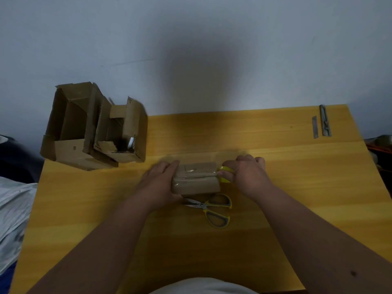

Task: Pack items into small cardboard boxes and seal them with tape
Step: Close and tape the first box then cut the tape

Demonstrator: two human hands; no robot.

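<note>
A small closed cardboard box lies in the middle of the yellow wooden table, with clear tape shining along its top seam. My left hand holds the box's left end, fingers on its top and thumb at its near side. My right hand grips a yellow tape roll against the box's right end. Scissors with yellow-grey handles lie just in front of the box, blades partly hidden under my left hand.
Two larger open cardboard boxes stand at the table's far left corner, overhanging its edge. Two grey metal strips lie at the far right. A white bag sits beyond the left edge. A wall rises behind the table.
</note>
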